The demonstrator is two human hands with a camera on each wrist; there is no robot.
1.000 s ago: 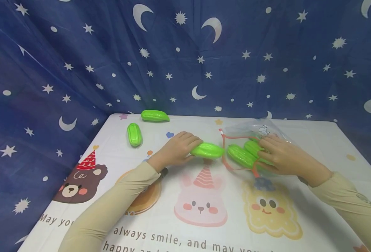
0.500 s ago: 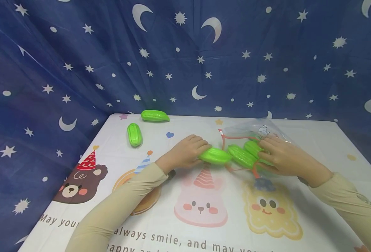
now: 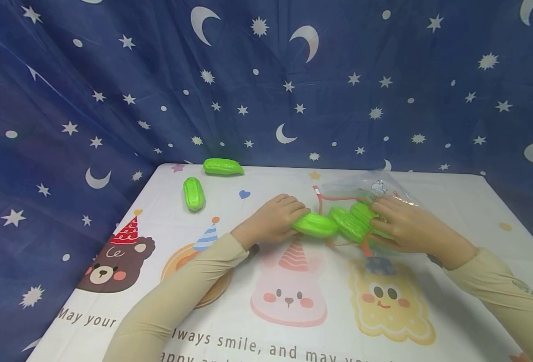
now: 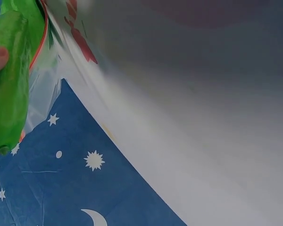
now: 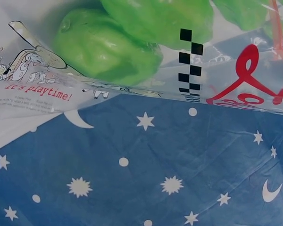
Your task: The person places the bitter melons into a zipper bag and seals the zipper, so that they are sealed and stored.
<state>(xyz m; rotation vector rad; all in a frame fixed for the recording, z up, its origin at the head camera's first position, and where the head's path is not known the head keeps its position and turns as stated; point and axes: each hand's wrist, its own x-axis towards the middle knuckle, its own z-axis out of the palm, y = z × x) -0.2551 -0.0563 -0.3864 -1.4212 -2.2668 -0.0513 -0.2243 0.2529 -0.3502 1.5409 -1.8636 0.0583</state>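
My left hand (image 3: 277, 218) grips one end of a shiny green toy cucumber (image 3: 315, 225). Its far end overlaps the open mouth of a clear zip bag (image 3: 354, 182) with a red-orange zip edge. Inside the bag, several like cucumbers (image 3: 349, 223) lie together, partly hidden by my right hand (image 3: 407, 226), whose curled fingers hold the bag's near side. In the left wrist view the gripped cucumber (image 4: 12, 89) stands right by the red zip (image 4: 40, 44). Printed cartoons and lettering mark the bag's wall (image 5: 193, 61) in the right wrist view, with green shapes behind it.
Two more green cucumbers lie at the back left, one (image 3: 223, 166) at the table's far edge and another (image 3: 194, 194) nearer. A white cloth with cartoon prints (image 3: 289, 301) covers the table. Behind it hangs a blue curtain (image 3: 248, 60) with stars and moons.
My left hand has moved right and slightly nearer, bringing its cucumber from beside the bag's mouth up against the cucumbers in it. My right hand stays in place on the bag.
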